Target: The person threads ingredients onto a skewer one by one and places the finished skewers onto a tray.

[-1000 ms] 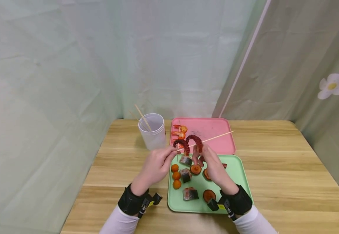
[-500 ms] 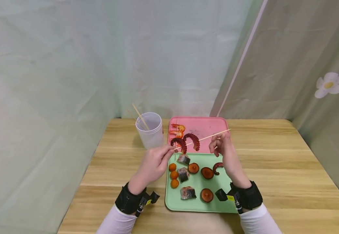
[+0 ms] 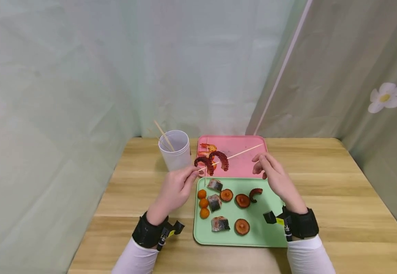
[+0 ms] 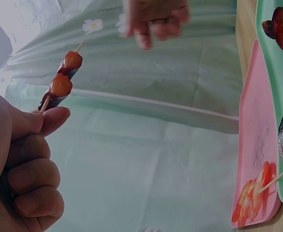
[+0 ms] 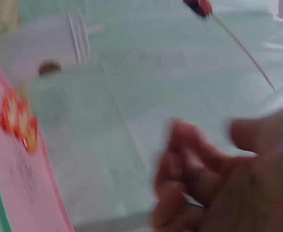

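wooden table (image 3: 335, 182) | pale curtain (image 3: 215, 72) behind it | white flower (image 3: 386, 97), yellow-centred, on curtain at right

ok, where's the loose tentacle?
In the head view, the loose tentacle lies on the green tray, right half, toward the far edge, just right of a mushroom.

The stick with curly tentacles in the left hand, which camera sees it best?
The head view. It shows the stick running from the left hand through both tentacles to its tip. The left wrist view shows both closer, but the stick looks short. The right wrist view catches only part of one tentacle and bare stick.
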Demonstrator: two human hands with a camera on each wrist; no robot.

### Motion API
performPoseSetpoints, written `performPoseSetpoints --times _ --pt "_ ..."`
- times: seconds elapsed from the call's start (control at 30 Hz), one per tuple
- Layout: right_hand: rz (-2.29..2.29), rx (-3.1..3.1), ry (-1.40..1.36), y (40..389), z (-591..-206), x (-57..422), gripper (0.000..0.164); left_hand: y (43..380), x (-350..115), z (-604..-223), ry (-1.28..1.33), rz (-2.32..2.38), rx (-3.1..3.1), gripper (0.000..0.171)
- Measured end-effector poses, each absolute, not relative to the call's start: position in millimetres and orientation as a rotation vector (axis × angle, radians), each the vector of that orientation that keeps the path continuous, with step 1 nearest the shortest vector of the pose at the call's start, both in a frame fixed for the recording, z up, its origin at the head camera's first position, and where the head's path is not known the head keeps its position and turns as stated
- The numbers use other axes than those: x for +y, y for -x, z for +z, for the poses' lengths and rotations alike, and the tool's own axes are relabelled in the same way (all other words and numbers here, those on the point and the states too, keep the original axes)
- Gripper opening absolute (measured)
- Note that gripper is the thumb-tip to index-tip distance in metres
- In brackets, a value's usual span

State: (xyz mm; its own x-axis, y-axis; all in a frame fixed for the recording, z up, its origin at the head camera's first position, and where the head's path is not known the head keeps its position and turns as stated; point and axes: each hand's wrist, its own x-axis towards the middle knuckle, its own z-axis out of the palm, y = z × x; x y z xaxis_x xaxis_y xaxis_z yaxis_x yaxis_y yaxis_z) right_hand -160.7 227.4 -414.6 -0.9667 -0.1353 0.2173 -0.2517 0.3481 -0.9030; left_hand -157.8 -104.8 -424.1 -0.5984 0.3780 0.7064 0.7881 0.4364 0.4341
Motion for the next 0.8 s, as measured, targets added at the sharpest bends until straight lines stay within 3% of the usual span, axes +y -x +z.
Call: performPoseSetpoints --times 0.17,0.4,0.8 --pt "1.395 -2.783 -0.46 165 -416 251 0.031 160 -106 -420 0.981 -1.049 -2.168 0.011" --pt "1.242 -2.941 -0.542 165 -434 269 0.031 160 -106 -419 0.987 -1.035 -2.176 0.01" --pt "1.018 -3.109 -0.664 172 -465 261 0.03 161 -110 -419 0.977 -1.06 -2.21 0.01"
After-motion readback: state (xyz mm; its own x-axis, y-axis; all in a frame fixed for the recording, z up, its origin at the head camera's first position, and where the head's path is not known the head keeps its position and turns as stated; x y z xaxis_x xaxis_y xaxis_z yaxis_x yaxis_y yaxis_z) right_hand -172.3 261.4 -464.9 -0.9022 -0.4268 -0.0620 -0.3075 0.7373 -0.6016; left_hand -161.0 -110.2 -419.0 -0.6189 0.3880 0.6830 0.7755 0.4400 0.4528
